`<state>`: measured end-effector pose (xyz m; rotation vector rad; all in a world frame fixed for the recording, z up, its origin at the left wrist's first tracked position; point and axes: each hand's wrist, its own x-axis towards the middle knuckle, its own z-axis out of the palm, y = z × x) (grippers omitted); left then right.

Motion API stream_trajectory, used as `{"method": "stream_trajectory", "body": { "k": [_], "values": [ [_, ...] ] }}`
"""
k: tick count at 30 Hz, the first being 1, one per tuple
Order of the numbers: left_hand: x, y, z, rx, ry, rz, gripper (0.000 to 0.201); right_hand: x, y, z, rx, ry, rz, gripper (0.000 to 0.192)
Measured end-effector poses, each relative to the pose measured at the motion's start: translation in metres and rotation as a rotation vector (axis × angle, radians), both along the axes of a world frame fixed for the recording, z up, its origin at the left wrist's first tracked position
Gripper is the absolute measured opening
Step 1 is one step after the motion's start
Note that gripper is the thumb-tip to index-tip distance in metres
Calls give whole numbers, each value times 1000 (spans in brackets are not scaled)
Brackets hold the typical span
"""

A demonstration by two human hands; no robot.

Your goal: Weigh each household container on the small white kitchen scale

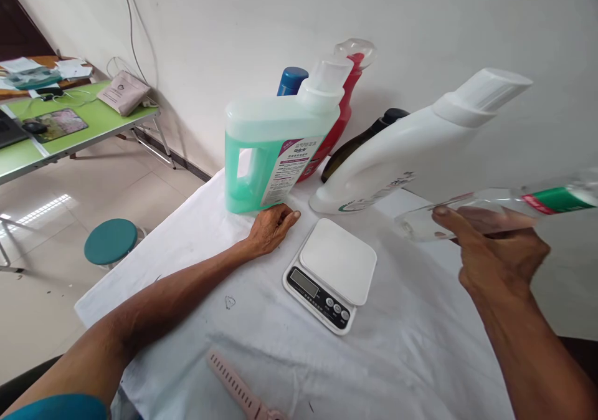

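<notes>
My right hand [499,258] is wrapped round a clear plastic bottle [490,205] with a green and red label, holding it tilted off the table at the right. My left hand [272,228] rests on the white cloth with its fingers curled in and the thumb along them; I see nothing held in it. Just behind it stands a jug of green liquid [240,189] with a white cap and a printed label. A white digital kitchen scale [339,261] lies between my hands, its plate bare and its display blank. Behind the scale is a white detergent bottle [392,152].
A red bottle [343,118], a dark bottle [359,143] and a blue cap [293,80] show at the back by the wall. A pink watch strap [233,382] lies at the front. Left are a teal stool [111,241] and a green table [93,118] with a pouch [123,93].
</notes>
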<state>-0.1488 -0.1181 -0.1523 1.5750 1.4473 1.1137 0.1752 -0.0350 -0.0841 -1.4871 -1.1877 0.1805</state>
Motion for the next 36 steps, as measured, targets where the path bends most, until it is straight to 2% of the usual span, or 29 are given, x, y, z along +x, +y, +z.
{"method": "stream_trajectory", "body": {
  "k": [2,4,7,10,15,20,26,30,34,36],
  "values": [
    [0,-1,1,0,8,2,38,-21,-30,22,-17,122,70,62],
    [0,-1,1,-3,20,6,38,-44,-55,40,-2,143,144,59],
    [-1,-1,1,2,22,6,37,-73,-83,48,-58,100,227,53],
    [-1,0,-1,24,-6,-4,36,-88,-98,40,-132,45,277,51],
    [-1,2,-4,16,-12,-2,31,-95,-104,21,-224,56,328,59],
    [-1,2,-1,-2,-13,-20,31,-99,-110,13,-304,4,279,60],
    [-1,2,-2,-6,17,-7,32,-102,-117,1,-263,-16,283,62],
    [-2,2,-2,-11,45,-5,34,-102,-118,-1,-298,-25,326,65],
    [-2,1,0,-16,48,-14,32,-98,-124,-4,-295,118,423,78],
    [-2,1,0,-15,47,-13,32,-90,-130,-10,-223,241,396,78]
  ]
}}
